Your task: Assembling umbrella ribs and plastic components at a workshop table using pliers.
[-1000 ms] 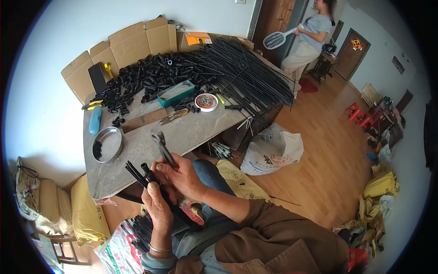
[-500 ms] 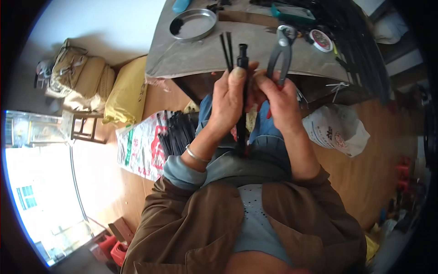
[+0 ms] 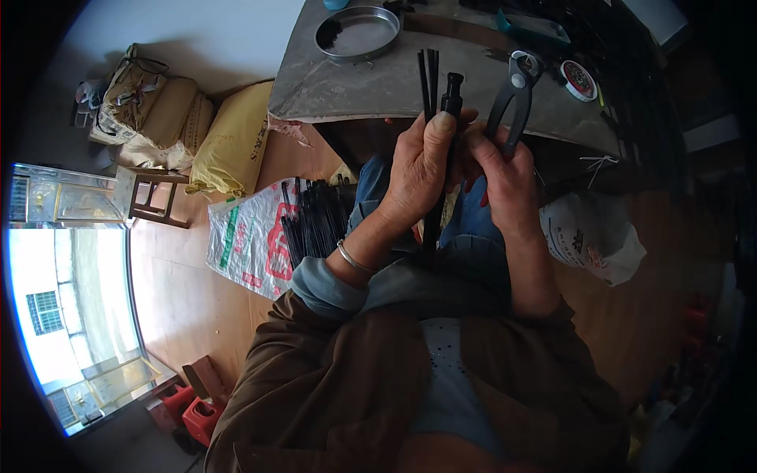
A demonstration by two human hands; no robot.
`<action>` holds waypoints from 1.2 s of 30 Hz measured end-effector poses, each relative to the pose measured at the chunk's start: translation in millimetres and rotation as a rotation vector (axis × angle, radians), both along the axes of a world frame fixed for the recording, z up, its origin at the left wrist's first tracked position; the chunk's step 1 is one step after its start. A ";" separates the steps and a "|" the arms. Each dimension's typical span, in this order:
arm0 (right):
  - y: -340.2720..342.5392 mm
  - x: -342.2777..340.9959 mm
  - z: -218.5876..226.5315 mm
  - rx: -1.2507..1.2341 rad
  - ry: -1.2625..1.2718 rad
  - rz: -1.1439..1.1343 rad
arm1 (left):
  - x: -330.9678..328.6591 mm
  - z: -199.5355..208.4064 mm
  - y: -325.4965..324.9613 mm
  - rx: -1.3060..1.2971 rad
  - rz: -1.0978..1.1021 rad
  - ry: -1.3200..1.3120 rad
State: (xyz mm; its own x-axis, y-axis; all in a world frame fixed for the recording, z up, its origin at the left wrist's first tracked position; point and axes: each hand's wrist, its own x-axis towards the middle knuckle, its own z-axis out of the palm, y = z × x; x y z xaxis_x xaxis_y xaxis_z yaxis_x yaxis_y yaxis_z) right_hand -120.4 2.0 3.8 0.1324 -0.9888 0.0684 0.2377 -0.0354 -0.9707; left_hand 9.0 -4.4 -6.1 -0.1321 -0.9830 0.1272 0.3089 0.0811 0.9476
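Note:
My left hand (image 3: 416, 162) is closed around a thick black rod (image 3: 451, 101) with a stepped, knobbed end, held upright with the thumb pressed along it. Thin black sticks (image 3: 428, 83) poke up from the same hand, left of the rod. In my right hand (image 3: 507, 185) is a pair of pincers (image 3: 516, 98), dark with a bright metal head pointing away from me. Its lower handles are mostly hidden by the palm. The right fingertips meet the left hand beside the rod; what they touch there is hidden. Both hands are over my lap, by the table's near edge.
On the grey-covered table (image 3: 315, 91) stand a round metal tray (image 3: 359, 54) with black bits, a round tin (image 3: 579, 80) and a teal tray (image 3: 532, 27). Black rods (image 3: 315, 217) lie on a printed sack (image 3: 252, 236) at my left. A white plastic bag (image 3: 595, 236) sits at right.
The whole view has shifted, so table and hands appear farther right, and the picture is darker. The thin sticks stand more upright. Both hands keep their hold.

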 end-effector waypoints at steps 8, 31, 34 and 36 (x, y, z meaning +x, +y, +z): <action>0.4 1.9 3.4 -0.019 0.004 0.004 | 1.4 1.4 0.1 0.017 0.005 -0.079; -6.3 -11.5 19.1 -0.086 0.249 0.053 | 5.3 4.8 1.7 -0.014 -0.090 0.024; -5.5 -16.6 20.5 -0.040 0.450 0.047 | 11.8 2.6 -2.4 -0.009 -0.143 -0.019; -0.9 -21.1 25.0 0.034 0.536 0.047 | 11.8 4.5 -5.9 0.084 -0.092 0.038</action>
